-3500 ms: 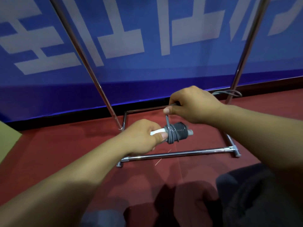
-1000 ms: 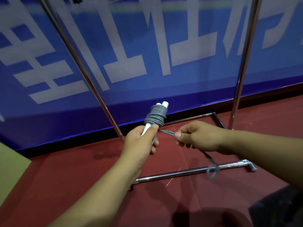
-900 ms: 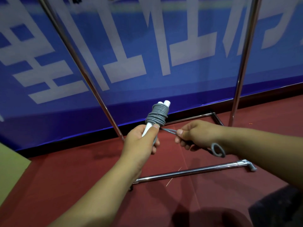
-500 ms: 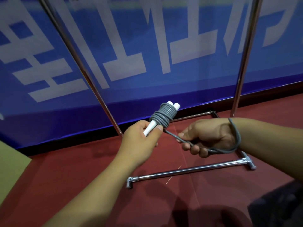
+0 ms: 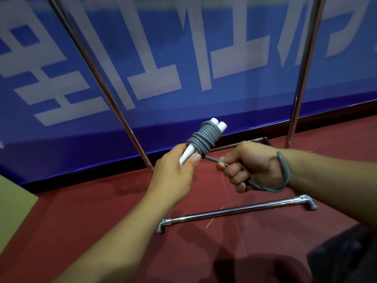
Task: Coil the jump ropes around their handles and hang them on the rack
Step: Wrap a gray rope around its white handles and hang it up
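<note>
Red floor and a blue banner [image 5: 204,58] lay behind the chrome rack [image 5: 234,211] as the coiled jump rope [image 5: 204,137] was held up.

Left hand [image 5: 173,176] gripped the white handles [image 5: 188,155], tilted up and to the right, much as half a second before. Right hand [image 5: 251,166] clenched the free grey tail [image 5: 285,176], whose loop had passed around the wrist since a second earlier, when it dangled below; it seemed pulled tighter against the coil.

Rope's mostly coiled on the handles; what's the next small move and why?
Probably pull the loop snug with the right hand, since the coil already covers the white handles gripped by the left hand, and only this loose tail remains.
</note>
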Available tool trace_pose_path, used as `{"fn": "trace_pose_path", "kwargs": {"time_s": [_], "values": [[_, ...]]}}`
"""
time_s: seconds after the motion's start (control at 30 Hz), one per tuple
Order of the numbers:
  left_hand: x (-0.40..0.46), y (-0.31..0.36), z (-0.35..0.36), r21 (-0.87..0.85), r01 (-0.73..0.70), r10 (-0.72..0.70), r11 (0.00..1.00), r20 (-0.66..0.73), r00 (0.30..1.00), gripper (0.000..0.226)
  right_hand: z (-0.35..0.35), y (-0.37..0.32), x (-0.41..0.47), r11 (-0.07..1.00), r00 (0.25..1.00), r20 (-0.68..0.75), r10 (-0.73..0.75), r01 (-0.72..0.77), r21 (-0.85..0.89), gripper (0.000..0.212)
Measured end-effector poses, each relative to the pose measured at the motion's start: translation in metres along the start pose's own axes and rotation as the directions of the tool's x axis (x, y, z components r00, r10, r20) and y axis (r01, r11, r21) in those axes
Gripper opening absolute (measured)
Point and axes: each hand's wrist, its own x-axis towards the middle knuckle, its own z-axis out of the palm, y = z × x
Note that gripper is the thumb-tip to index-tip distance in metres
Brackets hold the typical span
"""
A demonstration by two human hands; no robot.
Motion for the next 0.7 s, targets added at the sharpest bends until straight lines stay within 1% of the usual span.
{"fn": "trace_pose_path", "kwargs": {"time_s": [0.1,0.17,0.27,0.33,0.4,0.53,0.7], "values": [[0.003,-0.002,0.001,-0.09,0.037,-0.038,0.995,-0.006,0.999,0.01,0.004,-0.002,0.002,0.999,0.997,-0.062,-0.034,0.033,-0.012,0.029],[0.005,-0.004,0.001,-0.127,0.072,-0.074,0.989,-0.012,0.997,0.012,0.007,-0.001,0.003,0.998,0.997,-0.062,-0.052,0.049,-0.047,0.035],[0.008,-0.007,0.001,-0.171,0.102,-0.107,0.98,-0.02,0.994,0.012,0.011,0.003,0.003,0.98,0.99,-0.079,-0.114,0.099,-0.171,0.04],[0.009,-0.009,0.0,-0.137,0.094,-0.099,0.986,-0.031,0.995,0.013,0.012,0.004,0.003,0.961,0.983,-0.107,-0.152,0.121,-0.249,0.037],[0.009,-0.01,0.001,-0.103,0.093,-0.098,0.99,-0.039,0.994,0.011,0.013,0.006,0.003,0.954,0.983,-0.111,-0.146,0.11,-0.277,0.038],[0.011,-0.008,0.001,-0.029,0.097,-0.099,0.995,-0.066,0.993,0.012,0.018,0.005,0.001,0.956,0.993,-0.074,-0.095,0.071,-0.284,0.044],[0.011,-0.009,-0.001,0.122,0.077,-0.069,0.99,-0.066,0.995,0.011,0.019,0.005,-0.007,0.944,0.997,-0.011,-0.075,0.068,-0.324,0.038]]}}
